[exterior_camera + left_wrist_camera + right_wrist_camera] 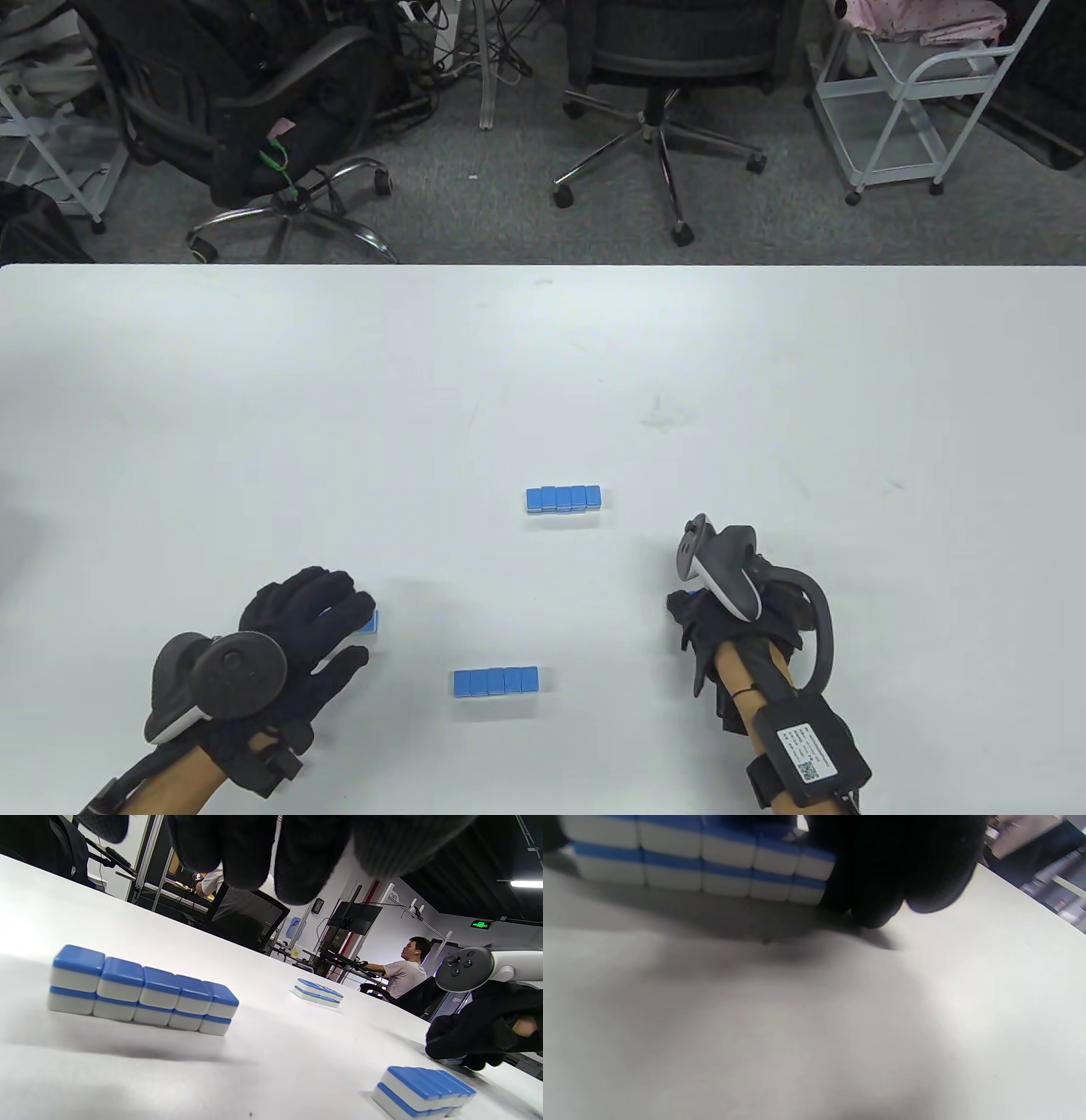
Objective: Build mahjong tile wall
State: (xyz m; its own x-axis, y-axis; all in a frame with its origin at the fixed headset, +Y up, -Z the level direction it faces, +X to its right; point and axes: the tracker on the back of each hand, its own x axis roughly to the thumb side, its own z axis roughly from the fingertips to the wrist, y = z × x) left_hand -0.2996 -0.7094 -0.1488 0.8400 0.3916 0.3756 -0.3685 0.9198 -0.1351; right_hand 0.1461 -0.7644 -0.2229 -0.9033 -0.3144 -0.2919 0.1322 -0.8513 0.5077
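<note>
Tiles (700, 857) in a two-high row touch the right fingers (882, 870).

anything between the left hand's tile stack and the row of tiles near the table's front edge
Nothing visible. Bare white table lies between the tile stack under the left hand and the front tile row. The right hand is off to the other side.

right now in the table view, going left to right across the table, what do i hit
left hand over a partly hidden blue tile → near tile row → far tile row → right hand
</note>
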